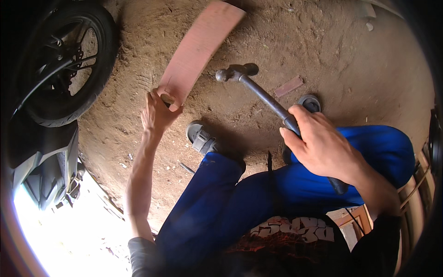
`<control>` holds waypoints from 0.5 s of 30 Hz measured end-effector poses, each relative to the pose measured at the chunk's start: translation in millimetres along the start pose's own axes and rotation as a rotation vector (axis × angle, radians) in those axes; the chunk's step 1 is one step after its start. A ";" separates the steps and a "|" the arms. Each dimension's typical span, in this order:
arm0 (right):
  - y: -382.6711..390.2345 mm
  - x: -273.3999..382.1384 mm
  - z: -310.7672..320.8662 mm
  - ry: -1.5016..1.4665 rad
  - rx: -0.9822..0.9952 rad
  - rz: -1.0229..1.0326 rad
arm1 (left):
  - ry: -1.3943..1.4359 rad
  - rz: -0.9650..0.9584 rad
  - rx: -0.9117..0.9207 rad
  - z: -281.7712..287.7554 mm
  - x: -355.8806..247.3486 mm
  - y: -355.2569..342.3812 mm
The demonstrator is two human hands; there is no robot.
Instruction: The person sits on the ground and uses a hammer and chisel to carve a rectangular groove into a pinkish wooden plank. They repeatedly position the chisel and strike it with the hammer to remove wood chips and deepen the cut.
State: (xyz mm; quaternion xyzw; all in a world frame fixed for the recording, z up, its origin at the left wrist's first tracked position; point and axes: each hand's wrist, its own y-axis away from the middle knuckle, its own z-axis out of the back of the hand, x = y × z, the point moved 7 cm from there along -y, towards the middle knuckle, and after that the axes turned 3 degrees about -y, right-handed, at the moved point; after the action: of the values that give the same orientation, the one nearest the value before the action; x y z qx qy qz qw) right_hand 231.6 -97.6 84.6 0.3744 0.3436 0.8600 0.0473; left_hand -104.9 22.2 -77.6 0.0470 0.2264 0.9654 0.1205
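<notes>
My left hand [159, 113] is closed on the near end of a long reddish wooden board [198, 46]. Thumb and fingers lie on either side of a round dark opening near that end. The board slants away toward the far edge of the view. My right hand [325, 145] grips the dark handle of a ball-peen hammer [265, 94], raised over my right leg. Its metal head points toward the board and is apart from it.
A motorcycle wheel [108, 60] with a black tyre stands at the left. On the brown dirt floor [350, 55] lie a small reddish wood strip [289, 86] and a thin dark rod [187, 168]. My sandalled left foot [201, 138] rests close to the board's near end.
</notes>
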 end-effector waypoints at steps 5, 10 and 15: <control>-6.3 -13.5 1.4 -0.017 0.097 -0.176 | -0.008 0.015 0.025 -38.1 -16.9 5.9; -3.9 -31.5 4.0 0.072 -0.080 -0.121 | 0.178 -0.041 0.040 -1.0 -62.8 -13.8; -5.2 -23.1 11.7 0.018 -0.052 -0.178 | 0.192 -0.187 0.128 -16.2 -97.9 -19.7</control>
State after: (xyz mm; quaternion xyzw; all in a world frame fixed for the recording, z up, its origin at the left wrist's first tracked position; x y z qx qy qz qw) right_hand 255.1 -94.9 72.9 0.3332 0.3534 0.8644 0.1302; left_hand -8.5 7.5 -104.4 -0.0594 0.3013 0.9336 0.1844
